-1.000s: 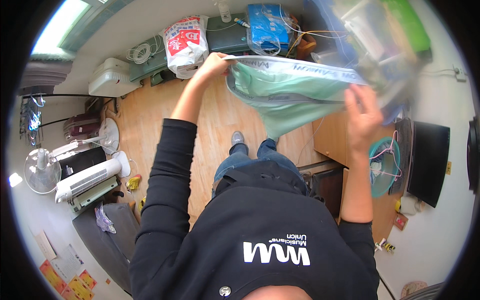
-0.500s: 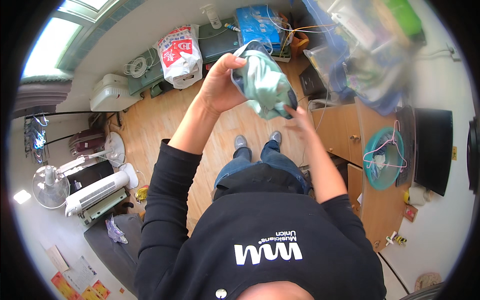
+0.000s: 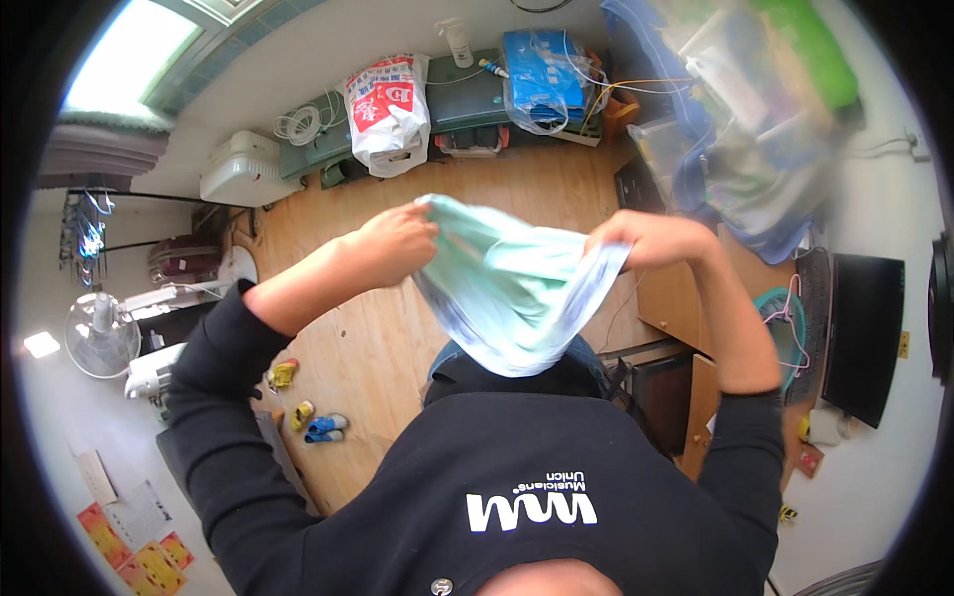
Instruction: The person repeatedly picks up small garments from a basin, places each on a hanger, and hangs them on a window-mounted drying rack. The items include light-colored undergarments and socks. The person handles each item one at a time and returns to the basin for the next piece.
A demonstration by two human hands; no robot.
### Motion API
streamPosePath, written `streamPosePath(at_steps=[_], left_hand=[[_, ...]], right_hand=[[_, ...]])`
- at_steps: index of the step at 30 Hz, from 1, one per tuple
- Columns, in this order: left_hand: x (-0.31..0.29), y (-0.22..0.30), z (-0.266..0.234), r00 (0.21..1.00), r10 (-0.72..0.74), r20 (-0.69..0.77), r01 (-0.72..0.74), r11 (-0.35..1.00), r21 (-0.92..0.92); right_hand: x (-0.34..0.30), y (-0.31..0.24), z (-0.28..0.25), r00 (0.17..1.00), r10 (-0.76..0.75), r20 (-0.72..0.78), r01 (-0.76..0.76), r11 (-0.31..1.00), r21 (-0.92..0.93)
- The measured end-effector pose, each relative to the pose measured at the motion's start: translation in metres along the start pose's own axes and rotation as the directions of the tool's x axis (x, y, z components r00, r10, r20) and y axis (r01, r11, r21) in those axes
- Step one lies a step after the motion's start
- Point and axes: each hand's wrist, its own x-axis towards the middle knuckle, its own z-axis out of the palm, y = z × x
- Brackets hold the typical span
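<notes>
A mint-green cloth [image 3: 512, 288], edged with a blurred blue-grey and white band, is stretched out in front of my torso. It looks like a piece of clothing, but its exact kind does not show. My left hand [image 3: 396, 246] is closed on its upper left corner. On the other side, my right hand [image 3: 651, 241] grips the right edge, wrist bent and fingertips partly hidden. The middle of the cloth sags between the hands in loose folds, its lower rim hanging over my waist.
A teal basin [image 3: 763, 298] with a pink hanger [image 3: 785, 316] sits on the wooden cabinet at right, by a black monitor [image 3: 863, 338]. Fans [image 3: 101, 333] stand at left; shoes [image 3: 326, 428] lie on the floor. A dark bench along the wall holds a white bag [image 3: 390, 124].
My hands have moved apart and lower, spreading the bunched cloth open between them. My right hand, near its lower edge before, now grips its right side.
</notes>
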Motion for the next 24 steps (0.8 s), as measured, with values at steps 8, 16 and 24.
streamPosePath(at_steps=[8, 16, 24], left_hand=[[-0.018, -0.036, -0.057, 0.616, -0.472, -0.631, -0.132, 0.728, -0.673], [-0.018, -0.152, -0.064, 0.300, -0.760, -0.576, -0.787, 0.144, -0.600], [0.004, -0.151, -0.108, 0.634, -0.563, -0.530, -0.588, 0.093, -0.803]], right_hand=[[-0.059, -0.022, -0.002, 0.768, -0.361, -0.529, -0.335, 0.476, -0.813], [-0.082, -0.029, -0.012, 0.305, -0.098, -0.947, 0.550, 0.830, 0.091], [-0.105, -0.089, -0.041, 0.600, -0.143, -0.787, 0.418, 0.895, 0.156]])
